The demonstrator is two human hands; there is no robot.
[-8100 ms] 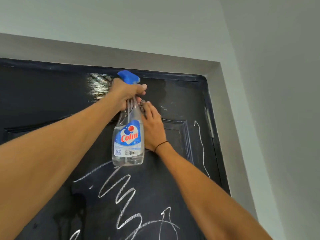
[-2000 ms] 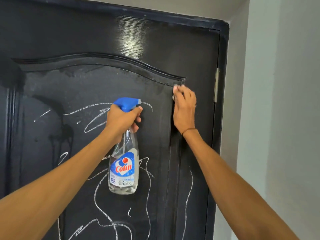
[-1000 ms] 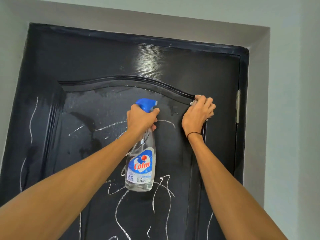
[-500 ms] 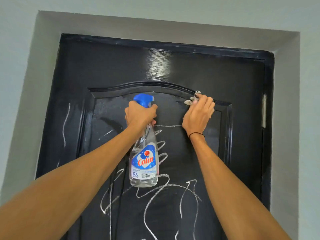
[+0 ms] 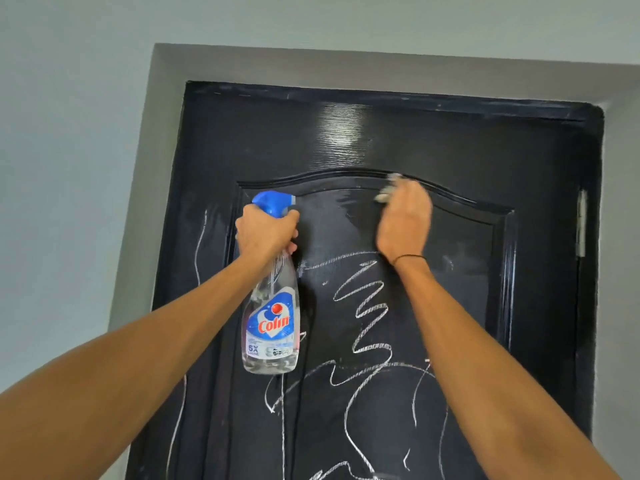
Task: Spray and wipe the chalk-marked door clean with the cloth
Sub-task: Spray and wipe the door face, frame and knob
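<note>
The glossy black panelled door [image 5: 450, 150], scrawled with white chalk lines [image 5: 370, 306], was being wiped under its arched moulding, where a crumpled grey cloth [image 5: 386, 192] was clutched in the right hand [image 5: 403, 223]. The clear blue-capped spray bottle [image 5: 272, 320] was gripped upright by the left hand [image 5: 266, 230], seemingly kept ready for respraying.
</note>
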